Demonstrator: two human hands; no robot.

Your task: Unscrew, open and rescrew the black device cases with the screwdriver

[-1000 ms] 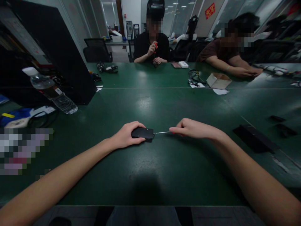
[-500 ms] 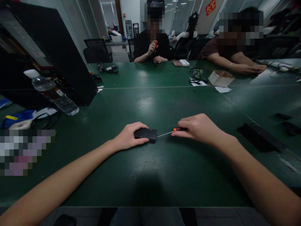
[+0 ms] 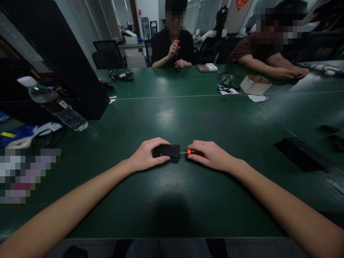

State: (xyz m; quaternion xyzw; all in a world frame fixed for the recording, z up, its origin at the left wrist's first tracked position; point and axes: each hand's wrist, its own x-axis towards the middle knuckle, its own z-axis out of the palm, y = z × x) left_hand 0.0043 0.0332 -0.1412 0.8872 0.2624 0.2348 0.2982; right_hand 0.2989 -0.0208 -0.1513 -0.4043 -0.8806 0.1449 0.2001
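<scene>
A small black box [image 3: 173,151] lies on the green table [image 3: 163,182] in front of me. Wrapped round its left part is my left hand [image 3: 146,154], thumb on the near side and fingers on the far side. My right hand [image 3: 212,154] is closed on a screwdriver [image 3: 191,152] with an orange and black handle, held low and nearly level. Its thin metal shaft points left, with most of its length between the handle and the box out of sight. The tip is hidden at the box's right end.
A water bottle [image 3: 55,104] leans at the left by a tall black case [image 3: 67,53]. Across the table are two people, cables [image 3: 226,81] and a small open box [image 3: 255,85]. Dark flat parts [image 3: 303,154] lie at the right.
My right hand has moved left with the screwdriver and lowered it, so less shaft shows and the handle is closer to the black box. My left hand keeps its hold.
</scene>
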